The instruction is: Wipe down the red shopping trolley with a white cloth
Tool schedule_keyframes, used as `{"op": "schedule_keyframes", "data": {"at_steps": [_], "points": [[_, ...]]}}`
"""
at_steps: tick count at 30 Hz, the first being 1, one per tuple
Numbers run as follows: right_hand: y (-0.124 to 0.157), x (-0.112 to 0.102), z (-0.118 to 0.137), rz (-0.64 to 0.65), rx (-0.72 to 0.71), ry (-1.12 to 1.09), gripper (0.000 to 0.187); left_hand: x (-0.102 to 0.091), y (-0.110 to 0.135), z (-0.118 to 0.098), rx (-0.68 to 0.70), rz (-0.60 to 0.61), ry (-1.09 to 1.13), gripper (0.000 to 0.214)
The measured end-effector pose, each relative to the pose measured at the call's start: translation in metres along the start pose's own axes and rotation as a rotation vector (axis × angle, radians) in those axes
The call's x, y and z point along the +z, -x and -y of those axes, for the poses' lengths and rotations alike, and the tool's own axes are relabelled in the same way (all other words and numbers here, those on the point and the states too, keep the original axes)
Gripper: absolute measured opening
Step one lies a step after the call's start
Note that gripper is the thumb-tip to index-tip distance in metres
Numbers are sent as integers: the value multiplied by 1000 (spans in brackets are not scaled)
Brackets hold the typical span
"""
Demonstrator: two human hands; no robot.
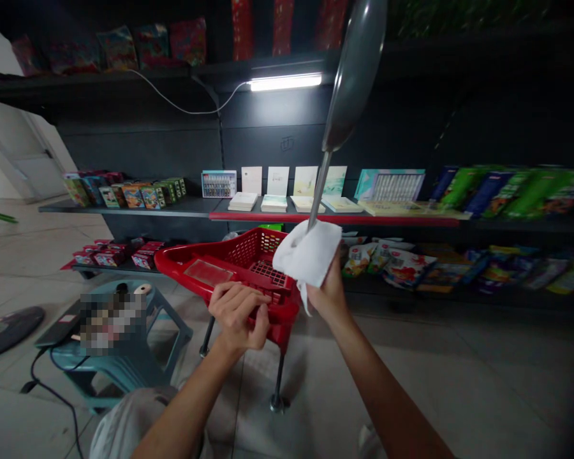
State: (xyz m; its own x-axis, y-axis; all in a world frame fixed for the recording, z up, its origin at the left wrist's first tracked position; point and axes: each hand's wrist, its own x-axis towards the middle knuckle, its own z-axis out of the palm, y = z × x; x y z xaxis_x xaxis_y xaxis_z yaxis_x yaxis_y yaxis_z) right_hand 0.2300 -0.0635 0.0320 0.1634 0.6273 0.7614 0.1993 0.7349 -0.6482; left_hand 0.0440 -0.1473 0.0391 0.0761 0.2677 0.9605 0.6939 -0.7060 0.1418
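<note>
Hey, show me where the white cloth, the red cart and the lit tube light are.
White cloth point(310, 252): head view, on the middle of its folds.
Red cart point(249, 247): head view, on its perforated inner wall.
Tube light point(286, 81): head view, on its glowing middle.

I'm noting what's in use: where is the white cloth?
In the head view, just right of centre, the white cloth is in the right hand, at the lower visible end of the grey shaft, right of the left hand.

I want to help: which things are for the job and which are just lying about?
Probably for the job:
white cloth, in the right hand
metal pole
red cart, under the left hand

Just about:
blue stool
books
snack bags
</note>
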Motion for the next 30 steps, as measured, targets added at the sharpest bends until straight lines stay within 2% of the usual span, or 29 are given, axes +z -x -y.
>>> {"op": "schedule_keyframes", "data": {"at_steps": [3, 7, 12, 16, 21, 26, 30], "points": [[12, -3, -16, 133, 57, -21, 69, -7, -2, 8, 7, -15, 13, 20], [23, 0, -16, 269, 69, -85, 34, -15, -3, 17, 4, -23, 31, 25], [33, 4, -7, 360, 37, -27, 16, -20, 0, 30, -22, -31, 80, 32], [42, 3, -11, 391, 12, -7, 13, -22, 2, 45, -57, -32, 121, 38], [53, -4, -37, 420, 24, 49, 8, -20, 4, 66, -63, -63, 161, 41], [52, -16, -72, 436, 81, 224, 34, -20, 5, 84, -205, -109, 136, 44], [46, -33, -97, 460, 8, 388, 51, -23, 4, 99, -274, -97, 162, 46]]}}
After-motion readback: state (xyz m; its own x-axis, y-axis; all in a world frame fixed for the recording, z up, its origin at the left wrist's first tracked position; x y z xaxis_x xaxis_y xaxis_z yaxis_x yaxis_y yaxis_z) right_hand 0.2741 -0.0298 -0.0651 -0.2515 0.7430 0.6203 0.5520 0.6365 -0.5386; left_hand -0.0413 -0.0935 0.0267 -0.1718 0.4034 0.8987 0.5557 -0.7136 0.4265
